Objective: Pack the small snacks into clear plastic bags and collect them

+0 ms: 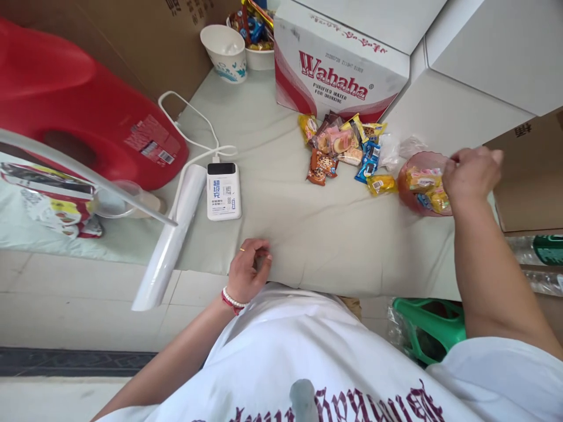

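Note:
My right hand (472, 173) is at the right rim of a see-through red plastic bowl (407, 196), its fingers closed on the edge and partly hidden. Wrapped snacks (424, 179) in yellow and other colours lie in the bowl. Left of it, a loose pile of small wrapped snacks (338, 143) spreads over the table, with brown, yellow, pink and blue packets. A yellow packet (382, 184) lies closest to the bowl. My left hand (250, 269) rests on the table's front edge, holding nothing, fingers loosely curled with the thumb apart.
Behind the pile stands a Wahaha water carton (338, 70). A paper cup (225, 55) and a tub of snacks (259, 57) are beside it. At left are a white power bank (224, 193) with a cable, a plastic roll (171, 246) and a red jug (88, 105). A green stool (433, 328) stands below.

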`<state>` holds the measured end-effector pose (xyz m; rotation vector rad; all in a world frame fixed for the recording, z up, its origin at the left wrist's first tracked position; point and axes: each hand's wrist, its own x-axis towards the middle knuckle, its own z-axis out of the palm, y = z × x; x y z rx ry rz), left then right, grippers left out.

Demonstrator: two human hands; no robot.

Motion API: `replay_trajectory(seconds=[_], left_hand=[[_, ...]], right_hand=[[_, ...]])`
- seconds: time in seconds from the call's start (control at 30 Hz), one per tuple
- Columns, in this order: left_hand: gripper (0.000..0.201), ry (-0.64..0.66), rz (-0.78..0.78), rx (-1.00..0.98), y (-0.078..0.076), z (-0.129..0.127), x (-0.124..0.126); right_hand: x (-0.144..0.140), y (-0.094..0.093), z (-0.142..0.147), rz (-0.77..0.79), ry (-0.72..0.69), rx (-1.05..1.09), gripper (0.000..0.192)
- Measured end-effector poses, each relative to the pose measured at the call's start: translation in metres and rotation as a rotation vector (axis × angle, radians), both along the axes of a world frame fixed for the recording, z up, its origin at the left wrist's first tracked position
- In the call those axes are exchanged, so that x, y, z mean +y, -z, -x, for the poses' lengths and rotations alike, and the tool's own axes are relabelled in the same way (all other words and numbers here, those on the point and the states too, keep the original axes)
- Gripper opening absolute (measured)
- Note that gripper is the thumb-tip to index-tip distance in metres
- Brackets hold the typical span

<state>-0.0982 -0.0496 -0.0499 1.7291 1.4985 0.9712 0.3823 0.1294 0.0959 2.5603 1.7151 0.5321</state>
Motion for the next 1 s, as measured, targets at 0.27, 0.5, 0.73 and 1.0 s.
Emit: replay_trajectory(seconds=[0.27,0.5,0.73,1.0], left_hand=[[0.011,0.040,-0.028,0.040,-0.006,-0.001,0.001],[0.008,-0.004,0.015,-0.097,-0.005,0.000,0.000],[0.013,0.149,-0.021,-0.305,-0.035,-0.044,0.020],[0.025,0.307,0.044,-0.313,-0.038,-0.091,0.052]], right_hand=[[0.071,0.055,0.066,0.285,-0.348,0.085,0.028],[0.067,0.048,0.067,0.032,-0.178,0.537,0.035],[-0.054,0.057,0.131,0.043,-0.306,1.792,0.045],[-0.140,0.085,0.201,0.237,-0.207,2.105,0.039]])
